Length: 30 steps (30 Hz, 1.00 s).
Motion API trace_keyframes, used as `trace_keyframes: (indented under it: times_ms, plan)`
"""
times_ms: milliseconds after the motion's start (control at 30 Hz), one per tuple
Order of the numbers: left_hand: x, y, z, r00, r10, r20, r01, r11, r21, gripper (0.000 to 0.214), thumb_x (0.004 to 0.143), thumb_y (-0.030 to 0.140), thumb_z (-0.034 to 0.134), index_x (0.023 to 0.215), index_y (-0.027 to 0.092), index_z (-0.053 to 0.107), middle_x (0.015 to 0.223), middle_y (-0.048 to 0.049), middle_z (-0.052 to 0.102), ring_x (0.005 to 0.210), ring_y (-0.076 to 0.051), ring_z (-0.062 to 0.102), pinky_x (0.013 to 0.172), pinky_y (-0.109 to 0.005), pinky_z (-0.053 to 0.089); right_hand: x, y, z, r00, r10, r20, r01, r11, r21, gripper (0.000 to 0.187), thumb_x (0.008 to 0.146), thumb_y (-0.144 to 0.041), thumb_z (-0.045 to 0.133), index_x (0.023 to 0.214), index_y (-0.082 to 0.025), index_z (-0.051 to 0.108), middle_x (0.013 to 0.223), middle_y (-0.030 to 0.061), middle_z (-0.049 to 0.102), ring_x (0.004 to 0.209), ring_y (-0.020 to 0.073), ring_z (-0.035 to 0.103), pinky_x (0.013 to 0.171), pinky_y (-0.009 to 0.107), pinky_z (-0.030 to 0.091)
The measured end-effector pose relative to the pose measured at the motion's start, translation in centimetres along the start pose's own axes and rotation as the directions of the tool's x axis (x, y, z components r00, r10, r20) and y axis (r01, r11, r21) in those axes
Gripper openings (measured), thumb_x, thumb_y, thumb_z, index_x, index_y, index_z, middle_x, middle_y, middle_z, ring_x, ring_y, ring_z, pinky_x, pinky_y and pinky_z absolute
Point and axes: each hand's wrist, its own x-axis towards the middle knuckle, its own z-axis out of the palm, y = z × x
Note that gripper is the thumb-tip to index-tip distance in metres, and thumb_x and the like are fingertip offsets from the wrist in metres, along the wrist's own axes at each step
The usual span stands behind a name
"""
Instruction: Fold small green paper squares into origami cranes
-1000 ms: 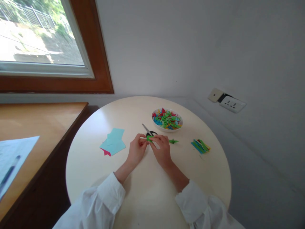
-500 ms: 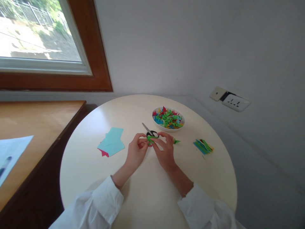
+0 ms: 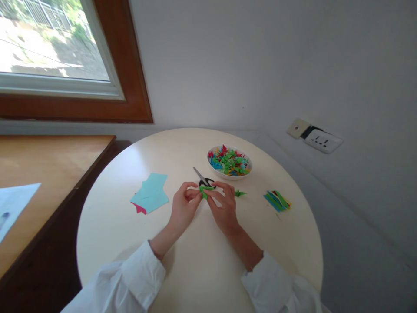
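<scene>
A small folded piece of green paper [image 3: 204, 191] is pinched between both hands above the middle of the table. My left hand [image 3: 185, 204] grips its left side with thumb and fingers. From the other side, my right hand [image 3: 224, 208] holds it, fingers bent around the right edge. Just behind the paper lie scissors [image 3: 201, 176] with black handles, partly hidden by the paper and fingers. A folded green paper crane [image 3: 240, 193] rests right beside my right hand.
On the round white table [image 3: 195, 269], a white bowl [image 3: 230, 177] holds many small colourful folded papers. Light-blue paper sheets [image 3: 153, 191] lie left, over a pink piece [image 3: 139, 209]. Coloured paper strips [image 3: 276, 201] are at right. A wooden desk [image 3: 65, 161] stands at left.
Both hands keep their hold on the green paper, with only slight finger shifts. The whole view has moved a little; the objects on the table stay in place.
</scene>
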Motion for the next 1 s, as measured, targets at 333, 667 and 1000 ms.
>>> trace_keyframes:
  times_ms: [333,667,1000]
  plan:
    - [0.13,0.60,-0.01,0.998,-0.064,-0.018,0.062,0.996,-0.069,0.025,0.063,0.023,0.066,0.079,0.017,0.048,0.054,0.0024,0.065,0.054,-0.011,0.060,0.053,-0.019,0.041,-0.17,0.16,0.29,0.998,-0.067,0.009,0.067,0.998,0.019,0.019,0.077,-0.010,0.058,0.086,-0.024,0.067,0.094,0.0059,0.060,0.092,0.0192,0.053,0.075,0.035,0.045]
    - [0.29,0.86,-0.16,0.998,-0.062,0.004,0.062,0.997,-0.033,0.023,0.068,0.031,0.064,0.079,0.017,0.049,0.059,0.0005,0.065,0.059,-0.013,0.061,0.058,-0.023,0.045,-0.05,0.31,0.46,0.995,-0.096,0.028,0.097,0.995,-0.013,0.019,0.078,-0.011,0.056,0.088,-0.024,0.066,0.093,0.0058,0.061,0.091,0.0190,0.056,0.077,0.036,0.046]
    - [0.47,0.49,-0.26,1.000,-0.011,-0.008,0.011,1.000,0.018,0.022,0.067,0.028,0.064,0.078,0.018,0.048,0.061,0.0007,0.063,0.061,-0.013,0.061,0.057,-0.022,0.044,-0.26,-0.05,0.39,0.997,-0.054,0.061,0.049,0.996,0.080,0.022,0.077,-0.008,0.051,0.090,-0.023,0.061,0.102,0.0070,0.060,0.102,0.0199,0.055,0.087,0.038,0.044]
